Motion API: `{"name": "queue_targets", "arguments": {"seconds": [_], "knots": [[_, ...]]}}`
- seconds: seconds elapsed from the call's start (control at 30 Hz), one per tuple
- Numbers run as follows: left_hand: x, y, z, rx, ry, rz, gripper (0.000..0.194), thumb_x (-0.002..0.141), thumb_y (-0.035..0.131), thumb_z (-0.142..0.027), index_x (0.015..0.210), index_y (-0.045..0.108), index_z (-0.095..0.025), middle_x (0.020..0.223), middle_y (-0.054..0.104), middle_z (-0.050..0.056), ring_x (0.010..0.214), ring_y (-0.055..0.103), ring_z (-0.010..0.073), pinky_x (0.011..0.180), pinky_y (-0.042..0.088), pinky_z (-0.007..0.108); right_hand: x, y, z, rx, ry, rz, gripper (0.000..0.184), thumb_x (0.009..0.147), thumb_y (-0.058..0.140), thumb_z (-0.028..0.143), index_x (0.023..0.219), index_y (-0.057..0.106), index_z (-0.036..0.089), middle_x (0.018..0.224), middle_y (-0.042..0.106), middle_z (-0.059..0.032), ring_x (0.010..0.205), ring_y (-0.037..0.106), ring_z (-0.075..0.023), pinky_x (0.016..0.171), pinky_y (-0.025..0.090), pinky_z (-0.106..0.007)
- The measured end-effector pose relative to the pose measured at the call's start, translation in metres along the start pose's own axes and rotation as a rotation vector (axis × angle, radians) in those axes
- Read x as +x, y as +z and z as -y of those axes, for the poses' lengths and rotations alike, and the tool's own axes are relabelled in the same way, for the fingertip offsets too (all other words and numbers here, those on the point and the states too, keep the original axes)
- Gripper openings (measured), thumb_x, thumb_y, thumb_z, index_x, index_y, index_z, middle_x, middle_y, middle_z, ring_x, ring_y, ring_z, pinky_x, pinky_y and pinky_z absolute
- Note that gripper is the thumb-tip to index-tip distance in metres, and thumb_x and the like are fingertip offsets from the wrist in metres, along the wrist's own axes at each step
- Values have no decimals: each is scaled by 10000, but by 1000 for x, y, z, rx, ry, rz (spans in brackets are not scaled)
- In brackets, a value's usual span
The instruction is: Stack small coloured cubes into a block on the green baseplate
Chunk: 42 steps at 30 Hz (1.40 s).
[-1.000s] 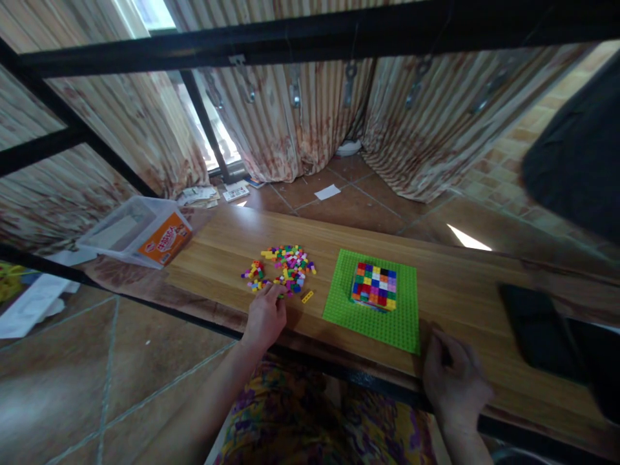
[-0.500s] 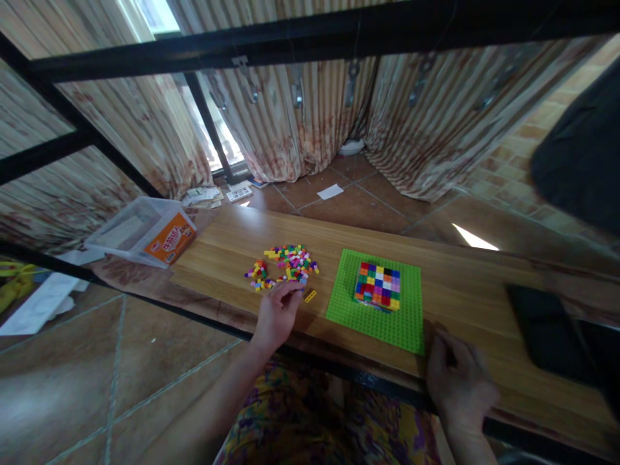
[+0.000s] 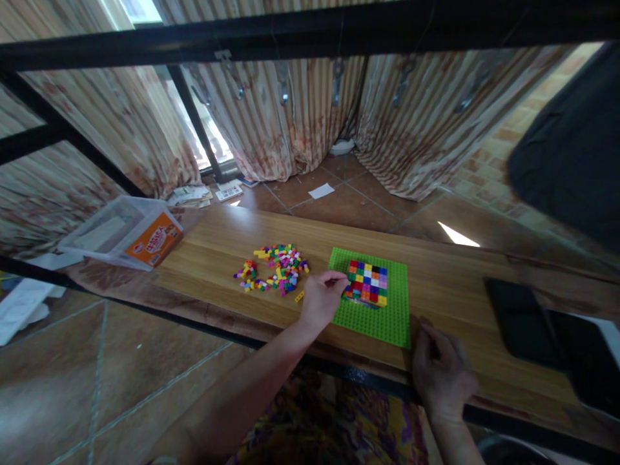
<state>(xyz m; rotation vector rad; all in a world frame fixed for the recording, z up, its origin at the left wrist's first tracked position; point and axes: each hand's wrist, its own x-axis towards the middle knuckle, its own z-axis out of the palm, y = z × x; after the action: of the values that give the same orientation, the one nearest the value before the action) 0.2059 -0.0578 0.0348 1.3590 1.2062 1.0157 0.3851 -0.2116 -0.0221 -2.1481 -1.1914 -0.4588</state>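
Observation:
My left hand (image 3: 323, 297) is pinched closed at the left side of a block (image 3: 368, 283) built of multicoloured toy bricks. Whatever lies between its fingertips is hidden or too small to name. The block sits on a green studded baseplate (image 3: 398, 310), its top a patchwork of red, yellow, white, blue and other colours. At the table's front edge, just right of the baseplate's near corner, my right hand (image 3: 442, 371) rests with its fingers curled in and nothing visible in them. A yellow brick (image 3: 299, 296) lies alone beside my left wrist, partly covered.
Left of the baseplate, loose small bricks (image 3: 285, 261) are spread on the wooden table (image 3: 213, 258). A clear plastic box (image 3: 145, 232) with an orange label stands at the left end. Dark flat objects (image 3: 523, 323) lie at the right. A black metal bar (image 3: 310, 39) crosses above.
My left hand has moved right, from the loose bricks to the brick block, still pinched. My right hand stays curled at the table edge. The whole view has shifted slightly.

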Motion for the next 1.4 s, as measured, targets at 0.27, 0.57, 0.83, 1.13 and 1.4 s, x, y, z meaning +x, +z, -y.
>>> {"name": "queue_targets", "arguments": {"seconds": [0.27,0.57,0.83,1.13,1.4], "knots": [[-2,11,0,106,65,-66,77,762,653,-194,728,722,-192,746,716,5,699,631,130,681,477,248,-1,0,1,11,-3,-11,236,909,562,317,964,732,162,915,714,-72,766,633,-169,598,391,-241],[2,14,-1,21,-9,-56,56,714,665,-160,669,697,-171,670,688,-2,624,606,115,632,466,235,-2,1,0,9,-11,3,235,902,571,320,973,730,162,921,715,-74,766,627,-170,600,383,-244],[15,21,7,17,-160,-92,57,651,705,-216,623,703,-166,607,668,5,579,585,124,581,437,242,-3,2,0,-6,16,19,258,915,545,347,972,732,177,936,715,-64,750,619,-161,573,363,-237],[17,29,14,-28,-144,-106,88,654,696,-239,608,669,-169,589,643,-5,573,571,122,565,428,236,-2,1,0,7,-4,30,271,918,523,347,967,729,178,936,705,-64,757,610,-162,574,363,-240],[-7,-12,10,-13,-13,-27,231,803,570,-315,637,627,-166,584,575,-25,579,515,103,573,400,218,-3,0,1,-17,4,45,255,911,533,330,983,728,183,944,704,-61,738,605,-162,564,345,-244]]}}
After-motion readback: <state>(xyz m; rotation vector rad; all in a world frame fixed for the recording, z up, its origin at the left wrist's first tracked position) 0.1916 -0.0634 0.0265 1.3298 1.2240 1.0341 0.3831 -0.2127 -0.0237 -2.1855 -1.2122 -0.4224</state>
